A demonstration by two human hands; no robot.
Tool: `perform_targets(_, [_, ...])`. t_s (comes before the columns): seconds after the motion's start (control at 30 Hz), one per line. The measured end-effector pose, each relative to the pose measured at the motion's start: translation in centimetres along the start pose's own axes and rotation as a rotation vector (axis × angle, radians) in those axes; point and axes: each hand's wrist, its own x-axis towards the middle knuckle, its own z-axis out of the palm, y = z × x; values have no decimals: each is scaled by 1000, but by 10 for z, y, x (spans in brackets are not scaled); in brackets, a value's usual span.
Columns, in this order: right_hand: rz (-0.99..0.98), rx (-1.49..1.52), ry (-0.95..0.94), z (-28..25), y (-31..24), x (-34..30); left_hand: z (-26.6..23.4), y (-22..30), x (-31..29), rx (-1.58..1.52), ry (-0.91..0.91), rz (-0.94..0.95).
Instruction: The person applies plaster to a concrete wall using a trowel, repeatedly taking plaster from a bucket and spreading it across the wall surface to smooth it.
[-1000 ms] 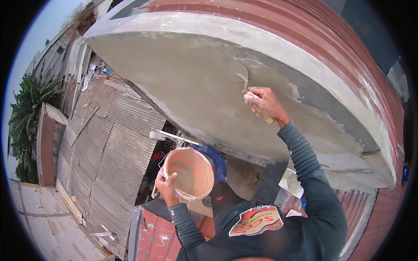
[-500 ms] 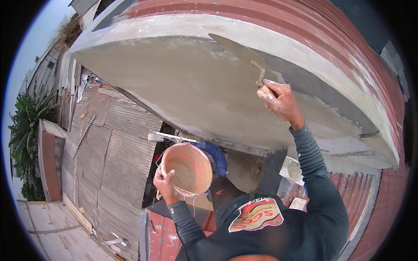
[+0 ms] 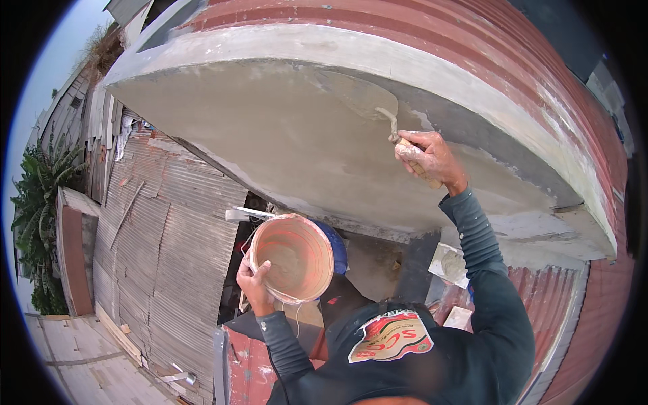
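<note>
My right hand (image 3: 432,160) is closed around the wooden handle of a trowel (image 3: 364,99), its arm stretched up to the wall. The trowel's blade lies against the wet grey plaster (image 3: 250,128), close under the pale upper edge, and is hard to tell from it in colour. Lower down, my left hand (image 3: 255,287) grips the rim of an orange bucket (image 3: 314,260), thumb inside. Grey mortar (image 3: 283,260) lies in the bottom of the tilted bucket, and its inner wall is smeared.
Red corrugated roofing (image 3: 472,40) rises above the plastered wall. At left lies a rusty corrugated metal roof (image 3: 145,229), with a leafy plant (image 3: 44,223) beyond it. A blue curved object (image 3: 337,246) sits behind the bucket. A mortar-smeared pale board (image 3: 449,264) is near my right arm.
The trowel has come down slightly and its blade has turned flatter against the plaster. My right hand has lowered a little; the bucket has risen slightly in my left hand.
</note>
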Motion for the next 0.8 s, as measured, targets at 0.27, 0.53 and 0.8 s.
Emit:
perform_targets(0.27, [224, -424, -289, 24, 140, -8, 17, -1, 3, 124, -146, 98])
perform_targets(0.53, [-66, -201, 234, -45, -19, -53, 40, -22, 10, 246, -114, 360])
perform_targets(0.8, [-131, -724, -161, 4, -35, -133, 97, 14, 15, 145, -247, 366])
